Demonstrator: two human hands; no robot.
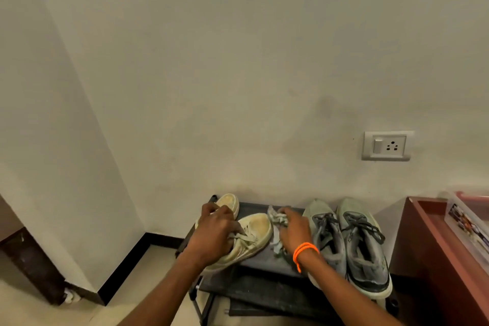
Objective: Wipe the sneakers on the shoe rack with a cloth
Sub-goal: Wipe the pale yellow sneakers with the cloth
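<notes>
Pale plaster wall (238, 74) fills most of the frame; a switch-and-socket plate (386, 145) sits at right of centre. At bottom centre we see a dark shoe rack (264, 259), with a reddish cabinet (434, 251) at lower right. On the rack's top shelf, a grey-green sneaker pair (354, 241) stands right, toes toward the wall. A cream sneaker pair (254, 230) stands left. We note the left hand (214, 235) lies over the nearer cream shoe, fingers curled at its laces. The right hand (293, 230), orange band (304, 251) at the wrist, grips a crumpled pale cloth (277, 222) between the pairs.
</notes>
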